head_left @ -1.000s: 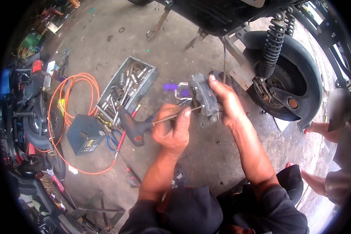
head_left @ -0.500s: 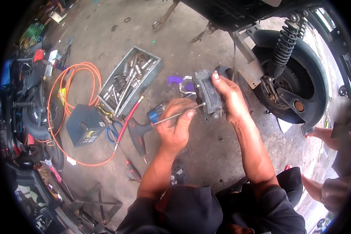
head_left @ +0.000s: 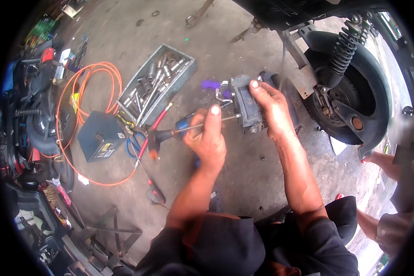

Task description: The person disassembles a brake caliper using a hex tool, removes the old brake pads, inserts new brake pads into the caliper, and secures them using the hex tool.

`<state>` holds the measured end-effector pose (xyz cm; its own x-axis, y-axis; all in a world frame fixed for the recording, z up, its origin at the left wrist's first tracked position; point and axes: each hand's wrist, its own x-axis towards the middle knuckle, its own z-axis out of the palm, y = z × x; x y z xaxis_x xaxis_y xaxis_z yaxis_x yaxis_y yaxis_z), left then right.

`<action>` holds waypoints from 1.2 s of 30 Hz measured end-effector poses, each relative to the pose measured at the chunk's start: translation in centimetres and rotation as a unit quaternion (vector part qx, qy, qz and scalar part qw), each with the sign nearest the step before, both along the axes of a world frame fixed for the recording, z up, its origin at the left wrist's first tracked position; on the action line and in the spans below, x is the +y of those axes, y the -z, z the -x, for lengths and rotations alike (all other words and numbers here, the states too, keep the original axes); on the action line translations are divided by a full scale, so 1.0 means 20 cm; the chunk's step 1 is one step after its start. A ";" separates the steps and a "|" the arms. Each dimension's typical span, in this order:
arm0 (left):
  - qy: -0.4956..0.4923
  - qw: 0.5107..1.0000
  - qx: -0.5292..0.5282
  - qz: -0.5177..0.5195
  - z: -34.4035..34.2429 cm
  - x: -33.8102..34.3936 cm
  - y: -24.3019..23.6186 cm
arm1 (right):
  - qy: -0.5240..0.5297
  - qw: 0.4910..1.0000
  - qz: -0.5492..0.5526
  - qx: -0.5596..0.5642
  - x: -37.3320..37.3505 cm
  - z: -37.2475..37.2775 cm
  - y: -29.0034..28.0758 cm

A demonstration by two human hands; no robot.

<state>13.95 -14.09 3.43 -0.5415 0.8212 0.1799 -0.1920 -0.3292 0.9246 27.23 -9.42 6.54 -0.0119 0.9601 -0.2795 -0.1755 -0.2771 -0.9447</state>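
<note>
The metal block (head_left: 247,106) is held up over the concrete floor (head_left: 253,184), to the left of the wheel (head_left: 342,89). It is gripped by the right hand (head_left: 273,105), with the thumb laid along its near face; the fingers are hidden behind, so how firmly it is backed cannot be told. The shaft of a T-handled tool (head_left: 227,118) is run between the raised thumb and curled fingers of the left hand (head_left: 208,140). Only a light, narrow hold is suggested there, and the handle, blurred, is left outside the palm. The tip appears to be set against the lower left side of the block.

If the shaft is not kept in line, the tip could be slipped off and the bolt head rounded. Should the block be twisted by the turning force, the one-handed hold could be lost and the block dropped. A cable (head_left: 284,53) is hung behind the right hand; whether it is joined to the block cannot be seen, but if it is, it could be strained by a fall. Anything small let go could be lost near the tool tray (head_left: 181,80).
</note>
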 end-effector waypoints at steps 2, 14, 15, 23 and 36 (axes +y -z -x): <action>-0.013 0.999 -0.035 0.032 0.00 0.01 0.02 | -0.002 1.000 0.006 -0.003 0.00 0.00 0.03; 0.073 0.979 -0.147 0.121 0.07 -0.07 -0.09 | 0.020 0.988 -0.017 -0.155 0.00 0.04 0.09; 0.109 0.979 -0.130 0.116 0.07 -0.09 -0.07 | 0.027 0.988 -0.009 -0.153 0.00 0.05 0.11; 0.191 0.980 0.047 0.003 0.11 -0.09 0.09 | 0.018 0.999 -0.017 -0.032 -0.06 0.01 0.07; 0.218 0.963 0.145 0.059 0.05 -0.10 0.11 | 0.008 0.999 -0.023 -0.039 -0.04 0.01 0.11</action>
<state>12.94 -15.99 1.25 -0.0810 0.9831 0.1641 -0.0156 -0.1659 0.9860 27.09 -10.21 4.29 0.0241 0.9719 -0.2343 -0.1047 -0.2307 -0.9674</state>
